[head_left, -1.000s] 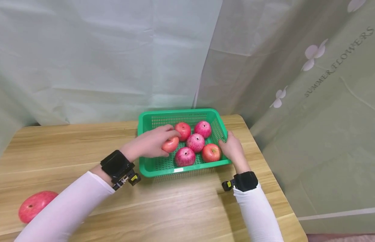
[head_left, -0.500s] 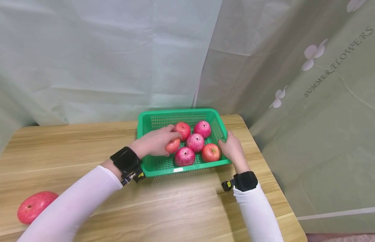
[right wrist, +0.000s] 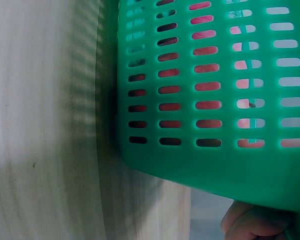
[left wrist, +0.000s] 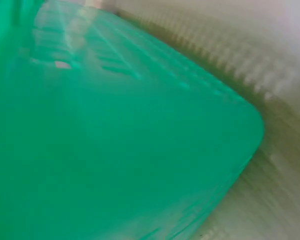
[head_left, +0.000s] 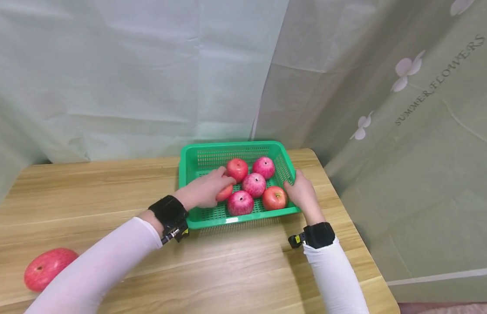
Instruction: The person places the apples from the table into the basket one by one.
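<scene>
From the head view, the green perforated plastic basket (head_left: 196,159) stands on the light wooden worktop (head_left: 235,270) near its far right corner; the left hand (head_left: 203,190) reaches over the basket's near-left part with its fingers curled round a small red-orange apple (head_left: 226,192), which sits low inside the basket, just beside the other fruit; four more red apples lie there in a loose cluster, namely a far-left one (head_left: 237,169), a far-right one (head_left: 263,167), a middle one (head_left: 254,184) and a near pink-streaked one (head_left: 240,203), with a fifth, orange-red apple (head_left: 274,197) by the right wall; the right hand (head_left: 302,190) grasps the basket's right rim and steadies it; as I judge it, the gathering of apples is nearly done, since the held one is about set down and only one large red apple (head_left: 45,268) is left out on the worktop, well apart at the near left; pale grey-green cloth hangs behind, and a green curtain with white flowers and the words SUMMER FLOWERS closes the right side.

From the left wrist view, only a blurred green surface, probably the basket (left wrist: 115,140), fills the frame; the hand itself is not shown.

From the right wrist view, the basket's slotted wall (right wrist: 215,90) shows red fruit through its holes, the wood (right wrist: 45,120) lies beside it, and fingertips (right wrist: 252,226) curl under the rim.
</scene>
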Available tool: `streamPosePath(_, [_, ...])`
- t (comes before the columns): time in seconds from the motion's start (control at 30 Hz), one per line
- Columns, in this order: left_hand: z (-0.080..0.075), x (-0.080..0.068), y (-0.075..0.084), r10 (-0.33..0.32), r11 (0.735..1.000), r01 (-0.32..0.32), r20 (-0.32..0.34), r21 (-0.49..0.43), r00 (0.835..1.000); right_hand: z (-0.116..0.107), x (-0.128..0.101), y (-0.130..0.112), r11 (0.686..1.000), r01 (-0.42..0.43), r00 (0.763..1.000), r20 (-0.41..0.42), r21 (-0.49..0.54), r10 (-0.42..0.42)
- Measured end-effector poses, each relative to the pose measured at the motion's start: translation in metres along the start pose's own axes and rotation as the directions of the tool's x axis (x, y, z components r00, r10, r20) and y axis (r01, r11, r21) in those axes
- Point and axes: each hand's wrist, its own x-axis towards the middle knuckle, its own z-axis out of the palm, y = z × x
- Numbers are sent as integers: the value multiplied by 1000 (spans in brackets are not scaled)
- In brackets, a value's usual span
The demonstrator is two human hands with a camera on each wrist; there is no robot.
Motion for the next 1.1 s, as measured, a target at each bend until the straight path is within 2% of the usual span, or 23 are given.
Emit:
streamPosePath(0.2, [9, -1, -7, 26, 1000, -26, -37, 10, 999, 1, 1, -1, 1000, 6, 1000, 6, -5, -6])
streamPosePath(0.4, [8, -3, -7, 64, 998, -64, -70, -5, 996, -2, 1, -1, 1000, 6, 1000, 2, -7, -6])
streamPosePath(0.63, [8, -2, -6, 27, 995, -34, -79, -97, 996, -3, 0, 0, 1000, 16, 1000, -5, -7, -16])
streamPosePath(0.87, [12, 1, -10, 52, 996, -57, -87, -62, 995, -2, 1, 0, 1000, 14, 1000, 2, -13, -14])
streamPosePath(1.1, [13, 3, -10, 38, 998, -40, -63, -44, 997, -1, 1, 1, 1000, 14, 1000, -4, -8, -14])
